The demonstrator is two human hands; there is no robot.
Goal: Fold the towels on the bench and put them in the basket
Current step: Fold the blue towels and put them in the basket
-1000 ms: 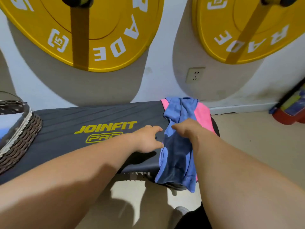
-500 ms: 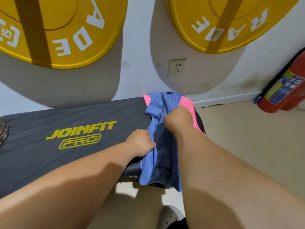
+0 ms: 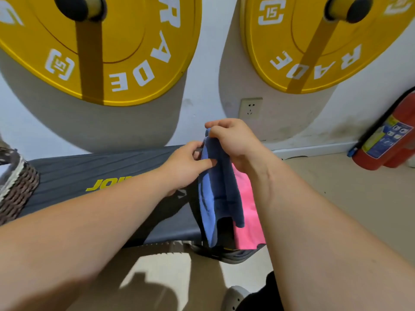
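Note:
A blue towel (image 3: 213, 194) hangs lifted above the right end of the dark grey bench (image 3: 89, 176). My right hand (image 3: 233, 142) pinches its top edge from above. My left hand (image 3: 186, 164) grips the towel's left side just below that. A pink towel (image 3: 247, 212) lies draped over the bench's right end, partly behind the blue one. A woven basket (image 3: 15, 189) stands at the bench's left end, cut off by the frame edge.
Two yellow weight plates (image 3: 101, 48) hang on the white wall behind the bench. A wall socket (image 3: 250, 108) sits between them. A red fire extinguisher (image 3: 388, 140) leans at the right wall. Beige floor lies to the right of the bench.
Both hands closed on the blue towel and raised it off the bench; it hung over the bench's end before. More of the pink towel shows now.

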